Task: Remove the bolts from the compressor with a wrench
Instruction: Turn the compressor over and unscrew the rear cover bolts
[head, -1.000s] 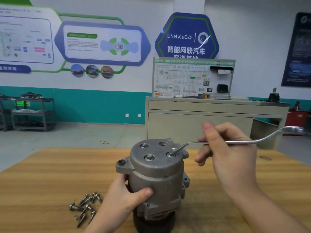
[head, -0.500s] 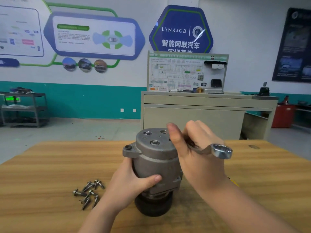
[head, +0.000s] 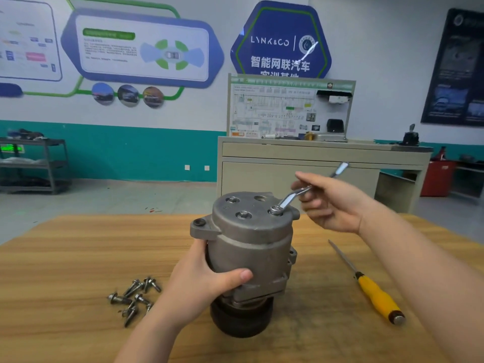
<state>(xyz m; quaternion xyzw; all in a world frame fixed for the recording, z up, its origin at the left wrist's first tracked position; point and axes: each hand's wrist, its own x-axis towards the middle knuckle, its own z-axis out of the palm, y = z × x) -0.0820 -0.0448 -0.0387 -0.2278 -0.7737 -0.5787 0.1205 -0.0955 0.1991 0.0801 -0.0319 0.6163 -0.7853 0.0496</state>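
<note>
The right hand [head: 337,205] pinches the shaft of a shiny steel wrench [head: 301,192] between thumb and curled fingers, its ring end seated on a bolt [head: 275,210] at the right of the compressor's top. The left hand [head: 207,279] wraps around the compressor [head: 251,242], thumb pressed across its front. That grey cast-metal cylinder stands upright at the frame's centre on a wooden table [head: 65,258], black pulley underneath. Loose bolts [head: 133,297] lie in a cluster at lower left. A yellow-handled screwdriver [head: 372,289] lies at lower right. Behind are a beige cabinet [head: 314,158] and a white-and-teal wall.
</note>
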